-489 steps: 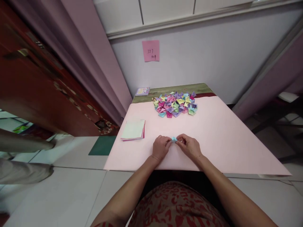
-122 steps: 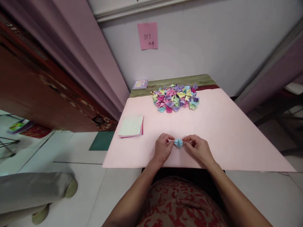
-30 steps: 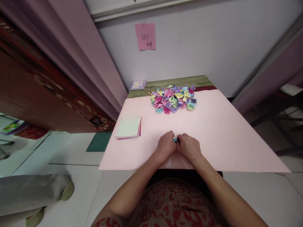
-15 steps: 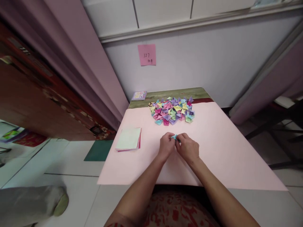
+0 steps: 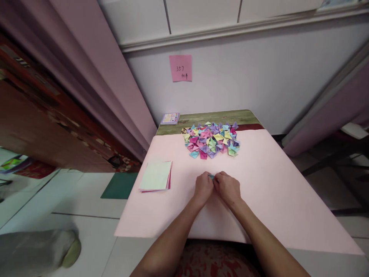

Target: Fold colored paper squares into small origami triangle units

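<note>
Between my two hands is a small piece of folded blue paper (image 5: 211, 176), mostly hidden by the fingers. My left hand (image 5: 203, 187) pinches its left side, and my right hand (image 5: 228, 187) pinches it from the right, the fingertips close together above the pink table cover. Past the hands lies a spread pile of folded paper pieces (image 5: 211, 141) in pink, purple, yellow, green and blue. Left of my hands sits a stack of square paper sheets (image 5: 156, 176), pale green on top with red and white edges showing beneath.
A pink sheet (image 5: 276, 192) covers most of the table, with a green wood-patterned strip (image 5: 198, 117) bare at the back. Small printed cards (image 5: 170, 118) lie at the back left corner. A pink note (image 5: 180, 68) is stuck on the wall. Curtains (image 5: 127, 77) hang at the left.
Both hands have closed in more tightly around the blue paper, so less of it shows. The view has tilted slightly, and the pile and the stack stay in place on the table.
</note>
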The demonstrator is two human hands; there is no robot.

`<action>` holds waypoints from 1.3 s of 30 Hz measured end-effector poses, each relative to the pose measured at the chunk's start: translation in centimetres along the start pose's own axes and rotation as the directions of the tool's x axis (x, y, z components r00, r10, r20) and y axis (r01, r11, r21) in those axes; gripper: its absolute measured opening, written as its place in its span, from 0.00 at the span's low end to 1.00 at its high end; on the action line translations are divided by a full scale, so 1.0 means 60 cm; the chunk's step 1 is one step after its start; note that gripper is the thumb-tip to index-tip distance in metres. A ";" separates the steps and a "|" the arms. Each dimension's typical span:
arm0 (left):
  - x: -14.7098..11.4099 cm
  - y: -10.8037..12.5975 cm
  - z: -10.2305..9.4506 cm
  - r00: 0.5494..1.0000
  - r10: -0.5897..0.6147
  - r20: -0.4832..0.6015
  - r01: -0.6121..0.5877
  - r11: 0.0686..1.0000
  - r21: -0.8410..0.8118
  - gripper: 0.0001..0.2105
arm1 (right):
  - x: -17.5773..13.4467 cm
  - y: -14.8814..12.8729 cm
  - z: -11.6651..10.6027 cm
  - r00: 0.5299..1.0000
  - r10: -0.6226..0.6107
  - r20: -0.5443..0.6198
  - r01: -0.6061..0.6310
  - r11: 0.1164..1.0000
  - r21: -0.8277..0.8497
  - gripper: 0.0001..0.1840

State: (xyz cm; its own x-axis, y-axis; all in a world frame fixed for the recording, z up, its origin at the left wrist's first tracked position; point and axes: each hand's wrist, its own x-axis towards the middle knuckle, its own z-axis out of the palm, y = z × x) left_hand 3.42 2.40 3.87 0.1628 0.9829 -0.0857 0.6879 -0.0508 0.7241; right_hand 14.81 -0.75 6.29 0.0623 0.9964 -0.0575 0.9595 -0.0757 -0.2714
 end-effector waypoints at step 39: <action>-0.053 -0.233 -0.169 0.773 -0.031 -0.634 0.175 0.970 0.166 0.17 | -0.043 0.097 0.086 0.933 0.228 -0.278 -0.004 0.780 0.626 0.20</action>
State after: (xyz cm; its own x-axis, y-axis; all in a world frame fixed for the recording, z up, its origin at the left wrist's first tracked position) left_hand -13.88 1.78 0.99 -0.3438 0.8733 0.3451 0.8136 0.0934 0.5739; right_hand 18.82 -3.94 -0.10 0.3534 0.9231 0.1518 0.5765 -0.0871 -0.8125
